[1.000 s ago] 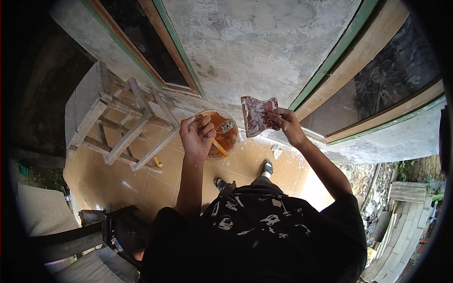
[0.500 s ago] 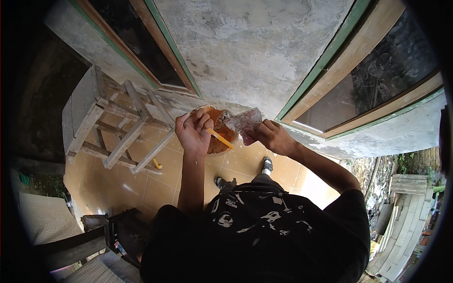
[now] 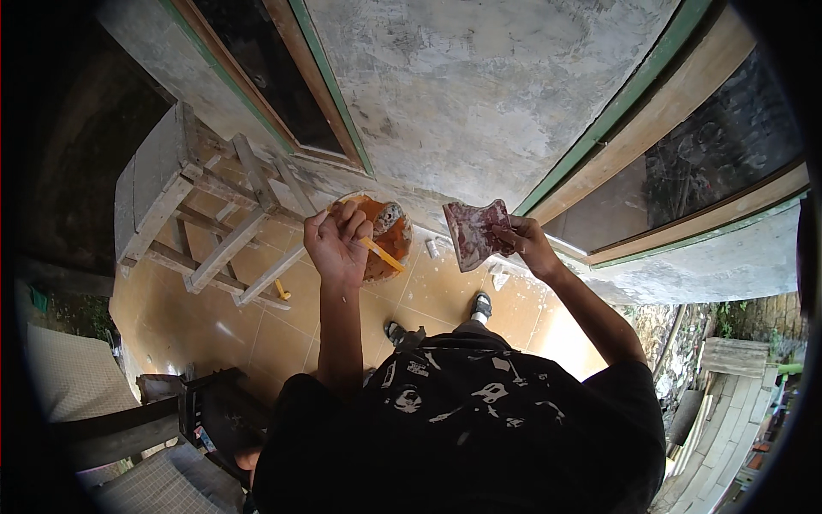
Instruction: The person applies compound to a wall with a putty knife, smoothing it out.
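dark red spreader plate (image 3: 469,236) has shifted: half a second ago it overlapped the right side of the orange bucket (image 3: 399,240) in view; it is now well to the right of the rim, with bare floor (image 3: 445,291) visible between the two. consequence, as a judgement: the plate's pass at the bucket appears complete for this moment, and the tool is free of the container. pale smears mark the plate's face; whether this is a fresh load cannot be told.

right hand (image 3: 522,242): narrow grip, thumb and fingers pinching the waisted right end of the plate; the flared edge faces left. the right forearm slants up and to the left from the sleeve, elbow carried out to the right.

left hand (image 3: 340,244): fingers curled around the yellow handle (image 3: 383,254) of the bucket, at the bucket's left side. the inner wrist faces up; the left forearm runs nearly straight forward. a pale-crusted lump (image 3: 389,218) shows inside the bucket; its kind cannot be told.
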Demonstrator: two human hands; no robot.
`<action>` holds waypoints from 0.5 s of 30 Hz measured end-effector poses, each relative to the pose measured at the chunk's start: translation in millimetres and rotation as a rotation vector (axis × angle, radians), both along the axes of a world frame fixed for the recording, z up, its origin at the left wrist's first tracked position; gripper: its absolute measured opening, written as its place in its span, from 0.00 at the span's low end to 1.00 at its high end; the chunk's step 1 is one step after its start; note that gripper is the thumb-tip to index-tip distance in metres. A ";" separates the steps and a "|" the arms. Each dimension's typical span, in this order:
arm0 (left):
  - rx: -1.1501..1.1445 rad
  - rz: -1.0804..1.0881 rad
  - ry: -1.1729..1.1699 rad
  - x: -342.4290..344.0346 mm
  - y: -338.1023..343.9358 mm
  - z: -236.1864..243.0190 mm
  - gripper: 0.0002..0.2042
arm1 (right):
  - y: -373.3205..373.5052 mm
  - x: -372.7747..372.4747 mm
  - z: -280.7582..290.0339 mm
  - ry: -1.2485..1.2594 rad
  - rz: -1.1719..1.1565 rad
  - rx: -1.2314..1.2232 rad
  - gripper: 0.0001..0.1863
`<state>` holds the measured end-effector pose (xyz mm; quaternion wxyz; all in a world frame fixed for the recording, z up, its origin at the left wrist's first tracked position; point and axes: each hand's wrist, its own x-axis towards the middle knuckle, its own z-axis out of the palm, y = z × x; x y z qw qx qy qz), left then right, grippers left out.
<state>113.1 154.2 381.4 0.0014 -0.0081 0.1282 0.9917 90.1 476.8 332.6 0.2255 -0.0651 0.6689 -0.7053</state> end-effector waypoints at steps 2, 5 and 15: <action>-0.023 0.015 -0.028 -0.6 1.6 0.4 0.10 | -8.5 2.5 0.4 -0.132 -0.006 -0.124 0.09; -0.054 0.001 -0.048 -2.6 5.4 0.0 0.10 | -27.1 13.2 9.7 -0.255 -0.115 -0.281 0.09; -0.088 -0.063 -0.089 -9.9 24.6 -9.3 0.10 | -34.5 10.4 2.1 0.039 -0.168 -0.209 0.07</action>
